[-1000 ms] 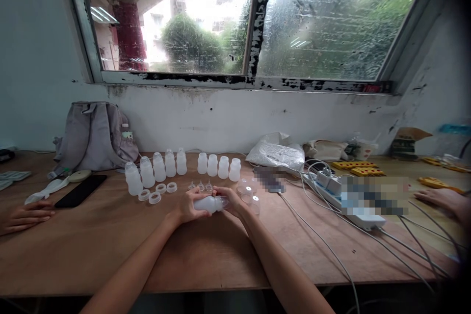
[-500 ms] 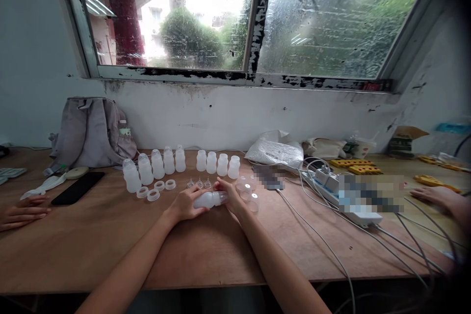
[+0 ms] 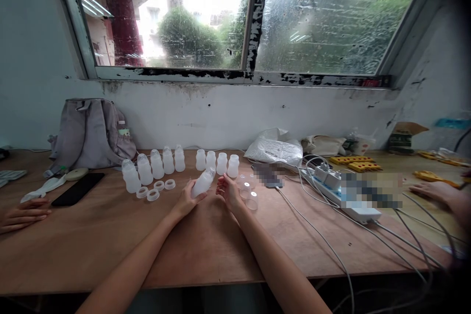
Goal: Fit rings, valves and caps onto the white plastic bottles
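Observation:
My left hand (image 3: 186, 199) is wrapped round a frosted white bottle (image 3: 201, 184), which leans to the right with its clear top raised. Just right of it, my right hand (image 3: 229, 193) has its fingers curled and apart, off the bottle, with nothing seen in it. Behind to the left stand several capped bottles (image 3: 145, 170); several open bottles (image 3: 222, 164) stand behind my hands. White rings (image 3: 153, 195) lie at the left, and clear domed caps (image 3: 252, 201) lie beside my right hand.
A black phone (image 3: 78, 189) and a grey backpack (image 3: 90, 132) are at the left. A power strip (image 3: 356, 210) with cables, a plastic bag (image 3: 274, 149) and yellow parts (image 3: 355, 164) are at the right. Other people's hands rest at both sides.
My right hand has come off the bottle's top and its fingers have parted. The bottle in my left hand has tipped from nearly flat to a raised slant.

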`<state>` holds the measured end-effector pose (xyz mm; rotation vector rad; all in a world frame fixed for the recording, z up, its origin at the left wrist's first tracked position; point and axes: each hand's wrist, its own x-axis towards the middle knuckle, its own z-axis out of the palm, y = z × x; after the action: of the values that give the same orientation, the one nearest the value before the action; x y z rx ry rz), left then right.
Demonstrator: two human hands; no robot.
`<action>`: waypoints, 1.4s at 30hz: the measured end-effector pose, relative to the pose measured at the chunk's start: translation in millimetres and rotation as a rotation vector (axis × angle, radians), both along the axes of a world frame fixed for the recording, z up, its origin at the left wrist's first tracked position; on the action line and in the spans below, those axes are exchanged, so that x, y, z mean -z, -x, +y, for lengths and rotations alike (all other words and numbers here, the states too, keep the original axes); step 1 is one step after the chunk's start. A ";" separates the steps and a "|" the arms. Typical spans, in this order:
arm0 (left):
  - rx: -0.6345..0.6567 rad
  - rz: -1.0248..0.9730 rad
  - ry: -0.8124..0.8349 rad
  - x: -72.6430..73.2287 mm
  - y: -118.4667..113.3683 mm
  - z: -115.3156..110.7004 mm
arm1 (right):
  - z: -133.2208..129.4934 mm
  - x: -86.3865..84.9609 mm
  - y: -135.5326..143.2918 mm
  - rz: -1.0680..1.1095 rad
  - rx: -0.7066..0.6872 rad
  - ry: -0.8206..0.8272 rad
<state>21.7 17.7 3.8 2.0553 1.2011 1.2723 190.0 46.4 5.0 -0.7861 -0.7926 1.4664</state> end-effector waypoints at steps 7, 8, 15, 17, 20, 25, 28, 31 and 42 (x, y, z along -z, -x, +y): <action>-0.077 -0.036 0.062 7.6 -2.2 3.1 | -3.1 1.9 3.0 -0.081 -0.061 -0.012; -0.082 -0.040 0.077 7.9 -2.3 3.2 | -3.2 2.0 3.3 -0.095 -0.061 -0.007; -0.030 -0.065 0.079 15.0 -1.7 8.0 | -7.3 -0.1 8.5 -0.208 -0.056 -0.028; -0.029 -0.068 0.020 14.1 -1.9 7.4 | -8.2 -0.5 9.6 -0.237 -0.052 -0.026; -0.082 -0.101 -0.101 0.3 -1.5 1.4 | -7.6 0.7 9.8 -0.253 -0.036 -0.040; -0.146 -0.030 -0.171 -42.9 3.1 -9.2 | -4.7 4.1 9.2 -0.271 -0.016 -0.047; -0.073 0.131 -0.187 -61.1 7.5 -6.5 | -4.1 5.7 9.3 -0.287 -0.021 -0.056; -0.077 0.229 -0.205 -74.0 13.9 2.7 | -3.5 7.9 9.8 -0.303 -0.015 -0.062; -0.356 0.558 -0.209 -130.9 39.6 96.1 | -1.3 14.3 11.0 -0.358 -0.020 -0.075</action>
<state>-18.0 113.8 134.8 2.5345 1.8110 1.0254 179.0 45.1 -9.4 -1.0008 -1.1210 1.3211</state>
